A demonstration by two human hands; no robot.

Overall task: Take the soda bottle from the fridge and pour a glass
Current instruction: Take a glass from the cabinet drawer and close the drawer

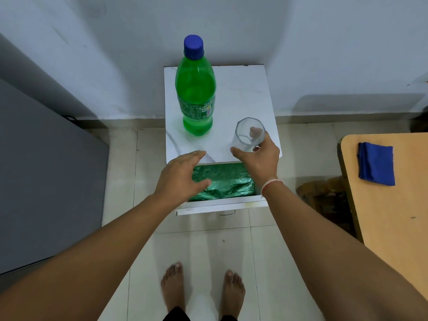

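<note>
My right hand [259, 156] grips the empty glass [249, 135], tilted, at the white cabinet's [250, 89] front right edge. Left hand [183, 177] spread, empty, above its open drawer [222, 181]. Capped soda bottle [195, 89] upright on the cabinet top, rear left.

Glossy green plastic soda bottle [195, 93] with a blue cap [193, 47] — clear smooth glass [249, 134] — on a white marble-look bench [245, 93]; crinkled shiny green foil [227, 181] lines the drawer [222, 206]; matt blue cloth [376, 163].
</note>
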